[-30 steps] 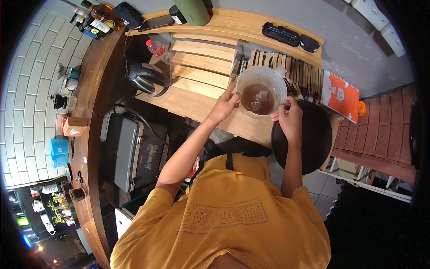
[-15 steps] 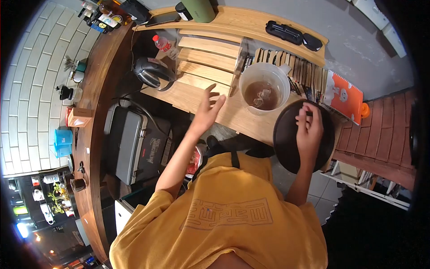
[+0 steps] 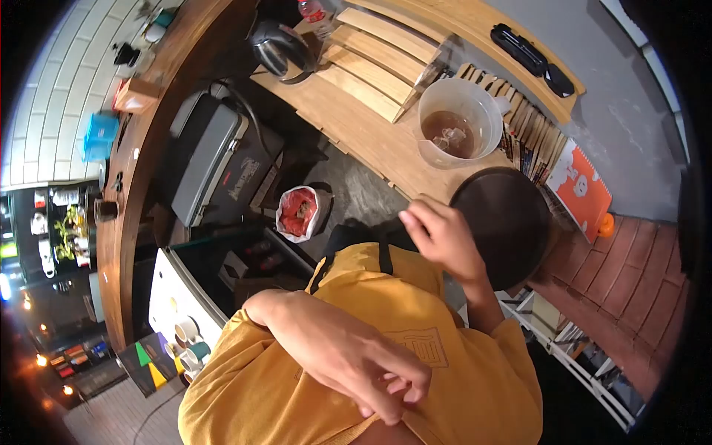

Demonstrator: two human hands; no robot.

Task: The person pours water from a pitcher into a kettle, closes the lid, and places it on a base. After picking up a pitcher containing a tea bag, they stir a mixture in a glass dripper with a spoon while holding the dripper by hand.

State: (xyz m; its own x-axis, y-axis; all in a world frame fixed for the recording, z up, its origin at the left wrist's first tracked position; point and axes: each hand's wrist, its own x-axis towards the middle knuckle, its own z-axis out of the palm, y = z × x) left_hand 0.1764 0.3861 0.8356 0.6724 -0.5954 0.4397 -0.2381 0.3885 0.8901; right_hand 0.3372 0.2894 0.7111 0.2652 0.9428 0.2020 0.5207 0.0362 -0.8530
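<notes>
We are hovering our right hand (image 3: pixel 441 241), fingers bent and empty, just beside the round, dark, bare tray (image 3: pixel 515 215) at the wooden counter's (image 3: pixel 371 141) near edge; our left hand (image 3: pixel 371 371) is hanging half-curled, empty.

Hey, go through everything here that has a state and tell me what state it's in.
Pitcher: upright, uncovered, part full of brown liquid with tea bags.
Kettle: lid shut.
Grey case: closed.
Red bag: open at top.
Right hand: fingers extended, holding nothing visible.
Left hand: fingers curled, contents unclear.
</notes>
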